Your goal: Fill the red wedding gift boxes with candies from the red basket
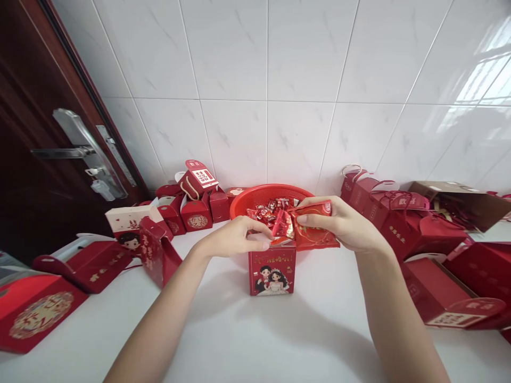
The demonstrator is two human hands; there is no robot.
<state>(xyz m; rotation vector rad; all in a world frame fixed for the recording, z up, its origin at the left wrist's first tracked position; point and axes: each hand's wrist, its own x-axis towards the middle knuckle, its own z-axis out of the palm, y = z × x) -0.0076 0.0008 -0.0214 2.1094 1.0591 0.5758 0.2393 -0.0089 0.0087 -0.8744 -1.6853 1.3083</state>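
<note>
A small red gift box (272, 272) printted with a cartoon bride and groom stands upright on the white table. My left hand (239, 236) is at its top left edge, thumb and fingers curled around the rim. My right hand (339, 221) grips a flat red foil snack packet (315, 234) with gold print, just above the box's right side. Shiny red wrapped sweets (284, 224) show at the box's opening, between my hands. Directly behind is a red plastic basket (275, 189) with many small wrapped sweets (271, 208) inside. The box's inside is mostly hidden.
Red gift boxes (197, 215) stand along the left, some stacked, near a dark door (24, 106) with a metal handle. More red boxes (403, 218) and an open brown carton (443, 189) sit at the right. A tiled wall (301, 138) rises behind.
</note>
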